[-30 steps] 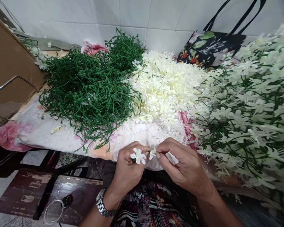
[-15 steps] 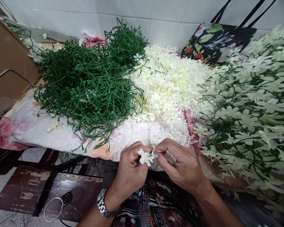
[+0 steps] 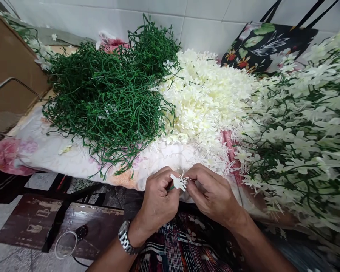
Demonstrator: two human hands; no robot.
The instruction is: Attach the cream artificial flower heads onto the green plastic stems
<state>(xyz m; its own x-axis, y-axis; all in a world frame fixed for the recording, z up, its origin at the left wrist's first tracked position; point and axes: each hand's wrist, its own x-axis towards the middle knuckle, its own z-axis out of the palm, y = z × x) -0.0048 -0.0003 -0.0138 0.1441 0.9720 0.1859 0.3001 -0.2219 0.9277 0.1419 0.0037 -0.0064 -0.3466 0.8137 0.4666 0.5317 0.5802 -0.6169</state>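
Observation:
My left hand (image 3: pixel 161 198) is closed in a pinch on an artificial flower (image 3: pixel 179 182) with white petals; a bit of green stem shows at the fingers. Close against it, my right hand (image 3: pixel 212 192) pinches at the flower's thin white stamens, and its fingertips partly hide what they grip. Both hands are at the near edge of a floral cloth (image 3: pixel 164 158). Beyond them lie a tangled heap of green plastic stems (image 3: pixel 102 102) and a pile of loose white petals (image 3: pixel 206 98). Finished-looking white flowers on green stems (image 3: pixel 297 147) are massed at the right.
A cardboard box (image 3: pixel 11 64) with a bent metal rod (image 3: pixel 14 79) stands at the left. A black floral bag (image 3: pixel 269 49) leans on the tiled wall (image 3: pixel 164 26). Lower left, a clear round cup (image 3: pixel 65 244) rests on a worn brown board (image 3: pixel 96 230).
The flower in my left hand has turned sideways, its stamens now toward my right fingers. My right fingertips have come closer to it. The view has shifted slightly.

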